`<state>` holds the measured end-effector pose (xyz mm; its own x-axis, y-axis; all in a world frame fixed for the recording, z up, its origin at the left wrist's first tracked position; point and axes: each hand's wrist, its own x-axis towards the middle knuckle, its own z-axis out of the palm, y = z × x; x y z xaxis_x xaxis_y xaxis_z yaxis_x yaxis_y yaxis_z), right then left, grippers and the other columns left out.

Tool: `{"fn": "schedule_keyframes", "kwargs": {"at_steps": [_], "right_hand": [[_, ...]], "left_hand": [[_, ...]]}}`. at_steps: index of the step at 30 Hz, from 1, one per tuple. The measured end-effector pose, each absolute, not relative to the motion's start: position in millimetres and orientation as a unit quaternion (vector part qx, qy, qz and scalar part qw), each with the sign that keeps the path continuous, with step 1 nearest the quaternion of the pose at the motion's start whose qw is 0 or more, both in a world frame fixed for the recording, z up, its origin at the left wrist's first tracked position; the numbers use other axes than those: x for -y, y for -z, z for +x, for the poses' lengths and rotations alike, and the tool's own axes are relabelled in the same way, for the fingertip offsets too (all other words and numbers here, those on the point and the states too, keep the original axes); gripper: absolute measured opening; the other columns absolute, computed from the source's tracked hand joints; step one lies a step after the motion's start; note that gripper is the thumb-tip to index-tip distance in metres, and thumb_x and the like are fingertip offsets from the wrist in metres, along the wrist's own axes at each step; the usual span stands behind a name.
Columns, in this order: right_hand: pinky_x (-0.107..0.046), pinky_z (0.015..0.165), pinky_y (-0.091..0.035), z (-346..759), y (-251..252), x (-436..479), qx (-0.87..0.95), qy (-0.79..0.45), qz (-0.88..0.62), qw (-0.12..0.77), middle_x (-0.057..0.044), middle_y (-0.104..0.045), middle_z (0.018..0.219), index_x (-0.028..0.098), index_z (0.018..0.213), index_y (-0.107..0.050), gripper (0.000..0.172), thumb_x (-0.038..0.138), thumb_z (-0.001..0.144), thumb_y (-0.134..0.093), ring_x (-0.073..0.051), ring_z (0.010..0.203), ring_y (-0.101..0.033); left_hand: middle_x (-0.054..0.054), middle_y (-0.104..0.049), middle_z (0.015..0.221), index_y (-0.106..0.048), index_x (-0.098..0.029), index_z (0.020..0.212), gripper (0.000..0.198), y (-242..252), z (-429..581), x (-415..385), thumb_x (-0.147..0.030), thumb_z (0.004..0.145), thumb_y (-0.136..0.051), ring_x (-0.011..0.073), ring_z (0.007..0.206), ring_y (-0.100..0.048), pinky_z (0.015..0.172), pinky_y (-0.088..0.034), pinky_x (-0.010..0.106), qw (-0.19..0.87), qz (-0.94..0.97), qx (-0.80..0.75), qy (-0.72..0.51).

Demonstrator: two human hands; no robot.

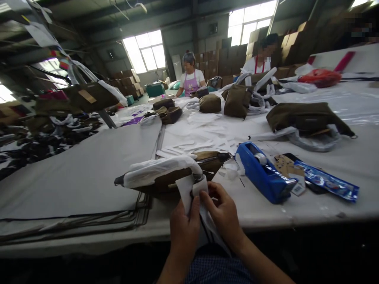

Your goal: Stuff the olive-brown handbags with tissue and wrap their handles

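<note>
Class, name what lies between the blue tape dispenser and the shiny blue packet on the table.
In the head view, brown card tags lie between the tape dispenser and the blue packet.

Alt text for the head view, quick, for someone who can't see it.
The left hand and right hand pinch a white paper strip that runs up to a metal ring on a brown bag at the near edge of the table. A blue tape dispenser sits to the bag's right; two people work at the far side among more bags.

Left hand (183,228), right hand (225,216), fingers (194,206) pinched
</note>
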<state>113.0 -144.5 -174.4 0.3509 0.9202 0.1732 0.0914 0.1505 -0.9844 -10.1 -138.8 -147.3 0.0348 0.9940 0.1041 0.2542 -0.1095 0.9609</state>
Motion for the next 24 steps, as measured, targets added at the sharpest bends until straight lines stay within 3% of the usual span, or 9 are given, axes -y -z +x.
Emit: {"fn": "schedule_keyframes", "kwargs": {"at_steps": [2, 4, 6, 10, 13, 18, 21, 24], "right_hand": [[-0.03, 0.084, -0.053, 113.6, 181.5, 149.9, 0.463, -0.362, -0.527, 0.614, -0.007, -0.067, 0.109, 0.022, 0.118, -0.06, 0.035, 0.044, 0.091, -0.066, -0.02, 0.095, -0.064], [-0.034, 0.097, -0.051, 112.3, 193.3, 160.3, 0.473, -0.406, -0.494, 0.606, -0.008, -0.063, 0.129, 0.025, 0.134, -0.051, 0.051, 0.04, 0.089, -0.069, -0.022, 0.113, -0.062], [-0.037, 0.1, -0.05, 110.1, 206.1, 174.5, 0.49, -0.46, -0.474, 0.569, -0.009, -0.06, 0.136, 0.025, 0.142, -0.046, 0.062, 0.037, 0.087, -0.072, -0.025, 0.118, -0.06], [-0.037, 0.086, -0.054, 115.6, 219.6, 201.2, 0.561, -0.498, -0.494, 0.44, -0.007, -0.074, 0.105, 0.02, 0.125, -0.066, 0.038, 0.034, 0.09, -0.068, -0.026, 0.095, -0.068], [-0.037, 0.089, -0.053, 132.3, 212.1, 204.6, 0.585, -0.479, -0.52, 0.397, -0.007, -0.075, 0.103, 0.023, 0.121, -0.071, 0.034, 0.038, 0.091, -0.066, -0.027, 0.097, -0.068], [-0.031, 0.069, -0.054, 145.7, 173.9, 165.9, 0.543, -0.32, -0.588, 0.507, -0.008, -0.073, 0.095, 0.021, 0.119, -0.068, 0.04, 0.051, 0.094, -0.057, -0.021, 0.076, -0.068], [-0.028, 0.068, -0.051, 134.0, 155.6, 138.1, 0.582, -0.241, -0.554, 0.543, -0.005, -0.071, 0.087, 0.022, 0.106, -0.071, 0.03, 0.046, 0.092, -0.061, -0.019, 0.074, -0.065], [-0.025, 0.066, -0.049, 118.4, 155.0, 124.1, 0.555, -0.244, -0.547, 0.577, -0.002, -0.07, 0.082, 0.022, 0.09, -0.072, 0.025, 0.046, 0.091, -0.064, -0.017, 0.073, -0.063]], "left_hand": [[0.009, -0.078, 0.099, -0.075, -0.016, 0.105, 0.036, 145.7, -14.0, 130.9, -0.046, 0.09, -0.063, 0.0301, 0.096, -0.072, 0.078, -0.053, 0.031, 0.399, 0.6, -0.541, -0.434], [0.008, -0.078, 0.099, -0.075, -0.016, 0.105, 0.036, 143.2, -16.5, 124.0, -0.046, 0.091, -0.061, 0.0287, 0.095, -0.072, 0.077, -0.052, 0.03, 0.411, 0.595, -0.539, -0.432], [0.008, -0.078, 0.097, -0.074, -0.016, 0.105, 0.037, 140.3, -17.6, 119.5, -0.048, 0.09, -0.062, 0.0276, 0.092, -0.071, 0.076, -0.052, 0.03, 0.436, 0.581, -0.53, -0.436], [0.007, -0.077, 0.101, -0.073, -0.016, 0.109, 0.037, 135.9, -19.2, 116.2, -0.046, 0.09, -0.063, 0.0274, 0.096, -0.069, 0.081, -0.051, 0.03, 0.452, 0.575, -0.507, -0.456], [0.006, -0.076, 0.104, -0.071, -0.018, 0.113, 0.034, 133.8, -22.2, 115.3, -0.042, 0.092, -0.061, 0.0266, 0.102, -0.067, 0.087, -0.048, 0.03, 0.442, 0.597, -0.493, -0.453], [0.004, -0.076, 0.099, -0.073, -0.018, 0.11, 0.033, 135.6, -24.8, 114.2, -0.044, 0.091, -0.062, 0.0251, 0.097, -0.068, 0.082, -0.05, 0.028, 0.454, 0.606, -0.472, -0.451], [0.004, -0.077, 0.096, -0.075, -0.018, 0.106, 0.036, 141.0, -23.8, 114.4, -0.047, 0.089, -0.065, 0.0256, 0.094, -0.069, 0.079, -0.052, 0.029, 0.463, 0.595, -0.476, -0.453], [0.005, -0.078, 0.093, -0.078, -0.017, 0.099, 0.038, 148.0, -21.6, 115.2, -0.051, 0.086, -0.066, 0.0272, 0.089, -0.071, 0.075, -0.054, 0.031, 0.448, 0.579, -0.503, -0.46]]}}
